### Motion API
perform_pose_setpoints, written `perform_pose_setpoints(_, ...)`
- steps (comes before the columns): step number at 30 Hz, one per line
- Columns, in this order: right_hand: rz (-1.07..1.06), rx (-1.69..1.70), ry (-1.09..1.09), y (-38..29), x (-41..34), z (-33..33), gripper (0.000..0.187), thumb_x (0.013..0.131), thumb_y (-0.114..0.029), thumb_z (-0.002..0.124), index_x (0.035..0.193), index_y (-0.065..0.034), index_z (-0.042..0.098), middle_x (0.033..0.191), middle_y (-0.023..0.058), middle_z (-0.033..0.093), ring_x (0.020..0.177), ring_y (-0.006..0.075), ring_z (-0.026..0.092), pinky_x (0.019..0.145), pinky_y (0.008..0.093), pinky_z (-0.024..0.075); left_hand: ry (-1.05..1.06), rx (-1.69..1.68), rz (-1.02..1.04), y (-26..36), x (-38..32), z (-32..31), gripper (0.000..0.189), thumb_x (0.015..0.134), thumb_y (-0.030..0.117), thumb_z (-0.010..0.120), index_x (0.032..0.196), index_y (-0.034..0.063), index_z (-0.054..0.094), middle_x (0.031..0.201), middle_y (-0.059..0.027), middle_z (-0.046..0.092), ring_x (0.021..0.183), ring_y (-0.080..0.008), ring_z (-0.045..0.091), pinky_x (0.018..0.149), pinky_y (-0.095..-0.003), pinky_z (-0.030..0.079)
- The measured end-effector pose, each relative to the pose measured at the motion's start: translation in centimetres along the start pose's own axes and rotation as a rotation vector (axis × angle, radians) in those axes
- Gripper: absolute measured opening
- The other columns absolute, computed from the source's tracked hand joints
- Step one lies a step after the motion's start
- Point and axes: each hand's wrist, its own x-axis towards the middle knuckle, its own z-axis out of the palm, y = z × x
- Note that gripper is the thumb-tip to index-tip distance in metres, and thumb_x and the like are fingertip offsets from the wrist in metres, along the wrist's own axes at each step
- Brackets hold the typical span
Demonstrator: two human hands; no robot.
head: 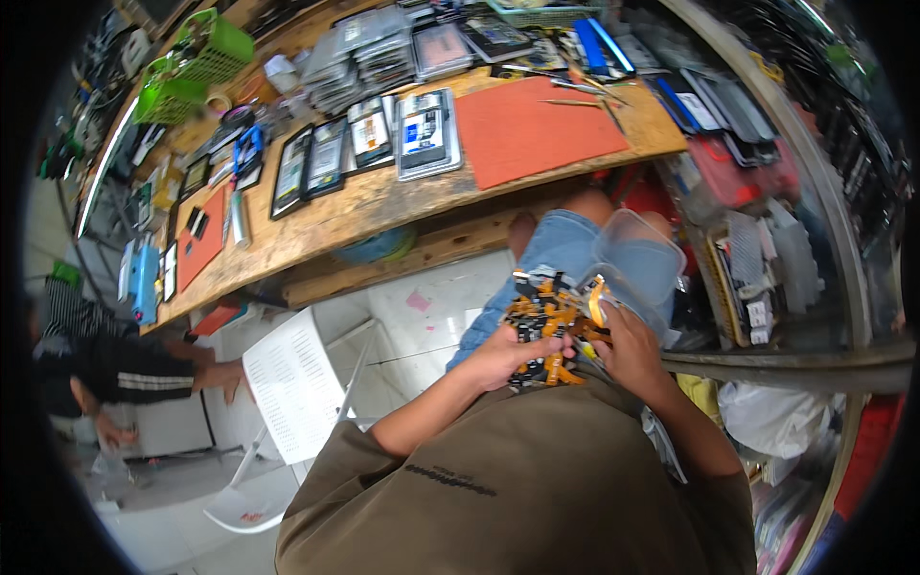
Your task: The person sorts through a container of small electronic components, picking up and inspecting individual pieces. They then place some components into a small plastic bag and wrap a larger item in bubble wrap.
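A heap of orange and black flex cables (pixel 543 316) lies on my lap, above the denim shorts. My left hand (pixel 496 359) grips the heap from its near left side, thumb laid across the cables. My right hand (pixel 636 348) is at the heap's right side, with an orange flex cable (pixel 596 302) pinched at its fingers. Just beyond the right hand, a clear plastic box or lid (pixel 640 248) rests over my thighs. Whether the heap sits inside a container is hidden by the cables and my hands.
Ahead stands a wooden workbench (pixel 345 223) with opened phones (pixel 370 129), an orange mat (pixel 539 133), tweezers and stacked clear cases (pixel 366 57). Green baskets (pixel 215 50) stand at its far left. A white chair (pixel 295 388) and another person's leg (pixel 154 370) are at left. Shelves (pixel 755 359) line the right.
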Motion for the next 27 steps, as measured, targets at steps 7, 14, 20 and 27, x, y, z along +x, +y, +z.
perform_pose_setpoints(7, 0.163, 0.304, -0.167, 1.3, 0.9, -2.5, 0.025, 0.080, -0.011, 0.077, 0.098, 0.0018, 0.065, 0.079, 0.0176, 0.064, 0.072, 0.0388, 0.063, 0.065, 0.0456, 0.0483, 0.068, -0.009, 0.010, 0.5, 0.2, 0.5, 0.020, 0.096, 0.010, 0.068, 0.112, -0.0019, 0.066, 0.101, -0.0099, 0.072, 0.093, -0.0212, 0.072, 0.085, -0.0356, 0.060)
perform_pose_setpoints(14, 0.442, 0.968, -0.248, 1.3, 2.0, -5.5, 0.020, 0.093, -0.015, 0.072, 0.102, 0.0019, 0.069, 0.087, 0.0025, 0.069, 0.076, 0.0044, 0.061, 0.065, 0.0259, 0.0491, 0.086, -0.116, -0.029, 0.3, 0.7, 0.8, 0.021, 0.098, 0.012, 0.066, 0.114, -0.0011, 0.065, 0.102, -0.0125, 0.073, 0.094, -0.0224, 0.072, 0.085, -0.0376, 0.060)
perform_pose_setpoints(20, 0.475, 1.271, -0.291, -0.9, 1.7, -4.8, 0.020, 0.097, -0.011, 0.068, 0.110, 0.0043, 0.066, 0.087, -0.0001, 0.067, 0.077, 0.0034, 0.059, 0.066, 0.0226, 0.0494, -0.006, -0.122, -0.021, -0.1, 2.1, 1.7, 0.036, 0.097, 0.019, 0.069, 0.127, 0.0013, 0.060, 0.117, -0.0089, 0.069, 0.108, -0.0188, 0.066, 0.095, -0.0362, 0.055)
perform_pose_setpoints(27, 0.459, 1.062, -0.265, -0.8, 1.2, -3.7, 0.017, 0.096, -0.004, 0.068, 0.111, 0.0048, 0.065, 0.090, -0.0012, 0.064, 0.080, 0.0023, 0.057, 0.068, 0.0224, 0.0493, -0.001, 0.037, -0.007, -0.7, 3.0, 2.7, 0.042, 0.091, 0.014, 0.077, 0.128, 0.0025, 0.061, 0.119, -0.0059, 0.069, 0.108, -0.0150, 0.065, 0.095, -0.0342, 0.053)
